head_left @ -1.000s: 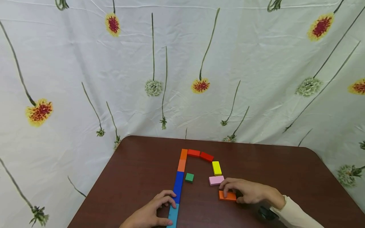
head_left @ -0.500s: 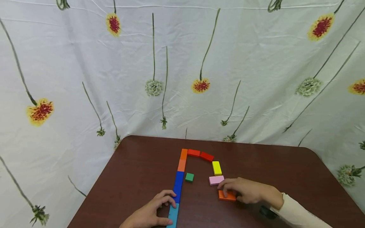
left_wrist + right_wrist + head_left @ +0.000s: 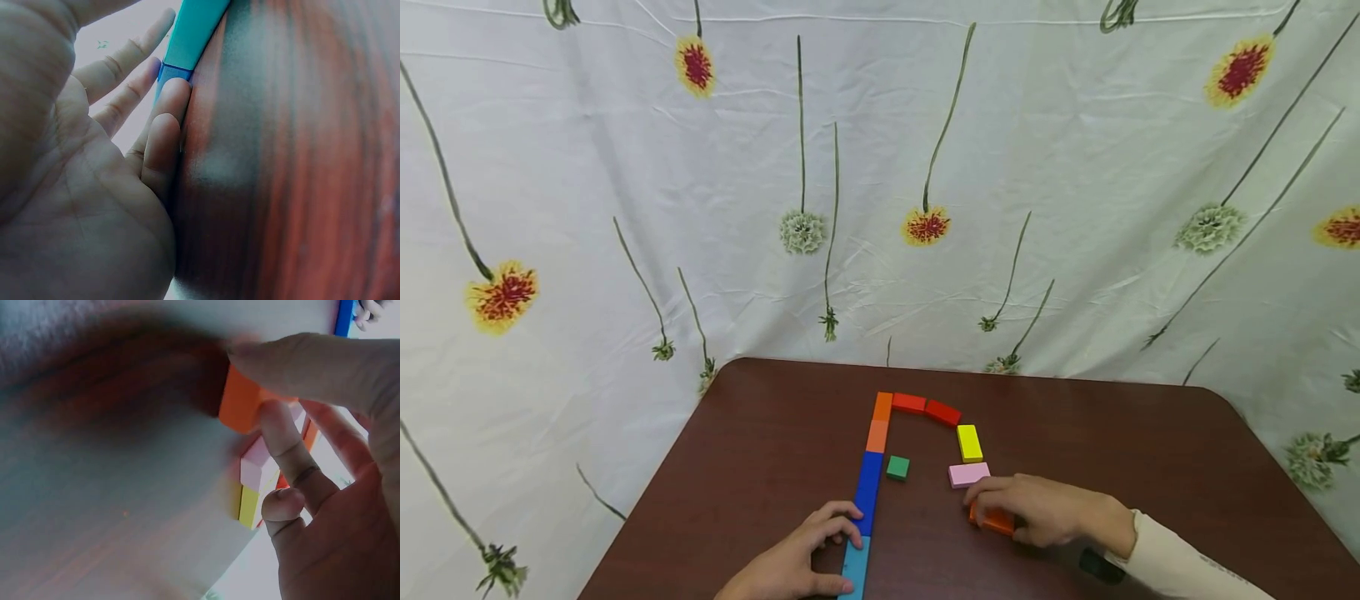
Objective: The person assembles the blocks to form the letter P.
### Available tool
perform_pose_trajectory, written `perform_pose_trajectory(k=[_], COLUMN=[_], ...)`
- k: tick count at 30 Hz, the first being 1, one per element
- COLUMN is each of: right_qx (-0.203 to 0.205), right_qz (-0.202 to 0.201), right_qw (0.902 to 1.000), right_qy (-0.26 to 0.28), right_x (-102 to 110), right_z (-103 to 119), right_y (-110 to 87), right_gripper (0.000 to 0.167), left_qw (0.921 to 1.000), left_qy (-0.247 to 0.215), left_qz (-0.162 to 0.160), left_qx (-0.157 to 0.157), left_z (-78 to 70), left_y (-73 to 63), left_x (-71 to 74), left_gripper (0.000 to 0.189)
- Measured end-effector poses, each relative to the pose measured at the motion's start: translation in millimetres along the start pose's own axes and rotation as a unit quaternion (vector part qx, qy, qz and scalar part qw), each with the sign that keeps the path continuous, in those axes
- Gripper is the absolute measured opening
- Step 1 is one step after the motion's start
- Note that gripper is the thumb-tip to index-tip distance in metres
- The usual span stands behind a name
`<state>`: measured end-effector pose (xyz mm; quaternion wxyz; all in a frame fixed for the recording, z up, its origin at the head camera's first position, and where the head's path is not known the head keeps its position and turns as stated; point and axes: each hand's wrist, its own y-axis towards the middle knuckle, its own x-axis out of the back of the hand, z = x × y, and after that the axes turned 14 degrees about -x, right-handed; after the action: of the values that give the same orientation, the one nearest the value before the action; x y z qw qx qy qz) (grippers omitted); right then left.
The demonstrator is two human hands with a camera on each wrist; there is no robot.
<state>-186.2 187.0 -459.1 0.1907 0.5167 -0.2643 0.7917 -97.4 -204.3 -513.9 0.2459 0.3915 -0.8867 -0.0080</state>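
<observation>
My right hand (image 3: 1045,510) pinches an orange block (image 3: 996,522) between thumb and fingers, low over or on the table. In the right wrist view the thumb lies on one side of this orange block (image 3: 240,400) and a fingertip on the other. Just beyond it sits a pink block (image 3: 969,475), with a yellow block (image 3: 970,443) behind. My left hand (image 3: 797,550) rests its fingertips on the row's dark blue block (image 3: 870,483) and light blue block (image 3: 856,567). In the left wrist view its fingers lie loosely extended beside the light blue block (image 3: 194,34).
Two orange blocks (image 3: 880,421) continue the row away from me. Red blocks (image 3: 927,407) curve right from its far end. A green block (image 3: 898,467) stands alone inside the curve. The brown table (image 3: 760,442) ends at a flowered cloth (image 3: 880,167).
My right hand has shifted the orange block slightly left and toward me, turning it a little. Its fingers now cover more of the block. My left hand stays put.
</observation>
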Motion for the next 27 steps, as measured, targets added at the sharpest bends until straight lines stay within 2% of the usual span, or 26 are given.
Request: perform_pose_trajectory(k=[4, 13, 20, 27], right_qx=[-0.001, 0.018, -0.011, -0.042], right_qz=[-0.015, -0.036, -0.024, -0.071], right_qw=[0.9998, 0.9988, 0.9988, 0.9959], right_qy=[-0.012, -0.028, -0.041, -0.039], right_x=[2, 4, 8, 14], right_z=[-3, 0, 4, 11], right_y=[-1.0, 3.6, 10.9, 22.1], right_gripper=[0.052, 0.039, 0.037, 0.038], left_qw=[1.0, 1.0, 1.0, 1.0], left_qy=[-0.005, -0.004, -0.003, 0.001], left_qz=[-0.002, -0.002, -0.002, -0.004], left_qx=[0.004, 0.006, 0.004, -0.002], left_z=[-1.2, -1.6, -2.0, -3.1], left_y=[0.3, 0.2, 0.4, -0.5], left_x=[-0.1, -0.1, 0.1, -0.1], left_gripper=[0.027, 0.027, 0.027, 0.028])
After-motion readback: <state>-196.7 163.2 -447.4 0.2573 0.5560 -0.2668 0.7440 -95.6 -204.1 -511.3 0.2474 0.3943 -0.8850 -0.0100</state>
